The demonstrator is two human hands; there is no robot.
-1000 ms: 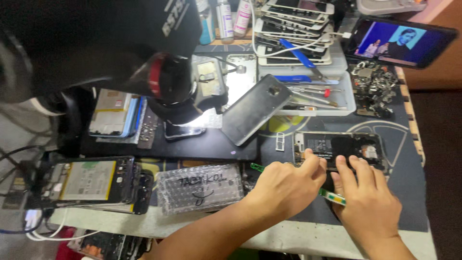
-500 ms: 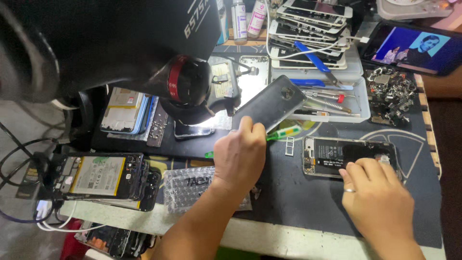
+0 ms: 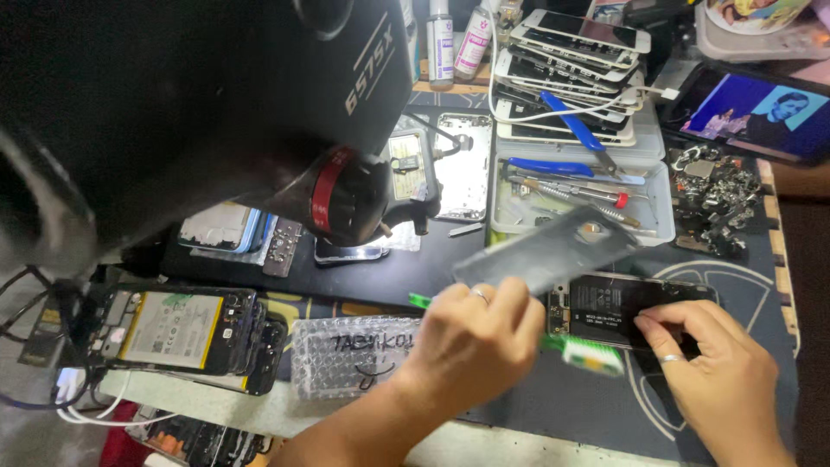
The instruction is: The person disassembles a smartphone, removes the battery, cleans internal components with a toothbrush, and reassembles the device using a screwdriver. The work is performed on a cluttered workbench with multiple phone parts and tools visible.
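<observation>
Left hand is curled shut around a green-handled brush, whose handle tip pokes out to the hand's left and whose white-and-green bristle head sticks out to its right, long axis running roughly left to right across the dark work mat. Same hand appears to lift a grey back cover, motion-blurred, tilted up above the bench; exact grip on it cannot be told. Right hand lies with fingers pressed down on the near right end of an opened phone, thumb and forefinger pinching its edge. Phone lies flat, long axis left to right, just right of the left hand and directly behind the brush head; right hand is touching it, left hand is just beside. Hidden: the phone's right end under the right hand, brush shaft inside the fist. Large black microscope body blocks the upper left bench.
</observation>
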